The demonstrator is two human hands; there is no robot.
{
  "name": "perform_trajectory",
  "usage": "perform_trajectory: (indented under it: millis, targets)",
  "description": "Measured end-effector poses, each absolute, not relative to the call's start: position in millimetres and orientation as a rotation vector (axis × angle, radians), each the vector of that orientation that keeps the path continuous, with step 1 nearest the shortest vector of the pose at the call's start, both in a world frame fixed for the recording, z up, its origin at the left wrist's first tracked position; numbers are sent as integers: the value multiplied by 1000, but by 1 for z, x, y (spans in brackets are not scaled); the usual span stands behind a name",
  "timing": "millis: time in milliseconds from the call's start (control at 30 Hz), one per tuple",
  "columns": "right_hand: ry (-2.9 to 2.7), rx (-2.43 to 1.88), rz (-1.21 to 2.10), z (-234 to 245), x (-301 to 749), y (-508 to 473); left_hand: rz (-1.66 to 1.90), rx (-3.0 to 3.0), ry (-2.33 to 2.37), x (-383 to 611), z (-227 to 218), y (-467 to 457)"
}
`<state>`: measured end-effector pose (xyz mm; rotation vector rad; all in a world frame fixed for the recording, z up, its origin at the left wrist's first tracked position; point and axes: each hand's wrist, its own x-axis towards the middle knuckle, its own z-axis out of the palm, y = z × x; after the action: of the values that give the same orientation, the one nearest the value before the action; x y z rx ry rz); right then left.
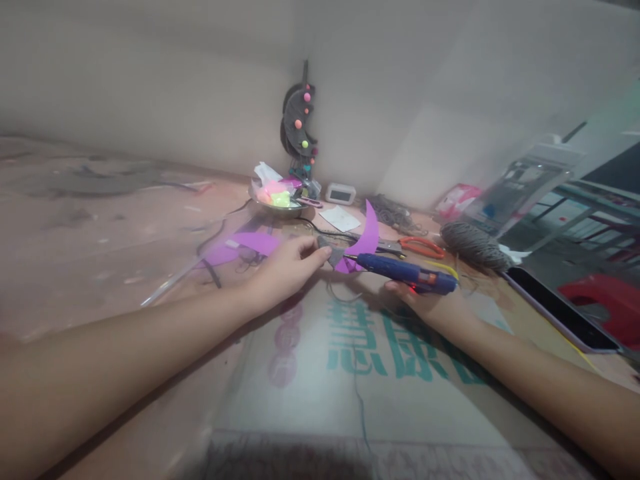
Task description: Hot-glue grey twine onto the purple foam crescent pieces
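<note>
My left hand [295,265] pinches the grey-wrapped end of a purple crescent-shaped piece [367,230], whose bare purple tip points up. Grey yarn [331,253] covers the part beside my thumb, and a loose strand hangs below it. In my right hand [430,303] is a blue glue gun [400,268], held with its nozzle pointing left and a red light glowing near the grip. The nozzle tip is at the border between grey yarn and purple; whether it touches, I cannot tell. Another purple piece [250,245] lies left of my left hand.
Behind my hands stand a metal bowl [280,208] of colourful bits and a small white digital clock [341,193]. A grey crescent with coloured balls [299,123] is against the wall. Orange-handled scissors [423,247], a grey yarn ball [473,245] and a phone [560,310] lie at right.
</note>
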<state>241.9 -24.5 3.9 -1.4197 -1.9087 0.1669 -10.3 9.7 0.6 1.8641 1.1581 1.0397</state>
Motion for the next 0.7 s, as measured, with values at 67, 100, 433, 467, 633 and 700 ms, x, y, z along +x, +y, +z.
perform_trajectory:
  millis: [67,100,433,467,633,700]
  targets:
    - [-1965,-1387,214,5,241,-24,1033,1868,1150,-10,0,10]
    - [-1989,-1367,233,5,241,-25,1026,1870,1146,-11,0,10]
    - [-1983,-1356,184,4,243,-23,980,1894,1142,-12,0,10]
    - [-1976,-1350,182,4,243,-23,974,1898,1142,-12,0,11]
    - [-1963,-1368,179,7,241,-25,963,1912,1134,-12,0,11]
    - [-1962,-1371,152,9,239,-25,951,1908,1143,-11,0,11]
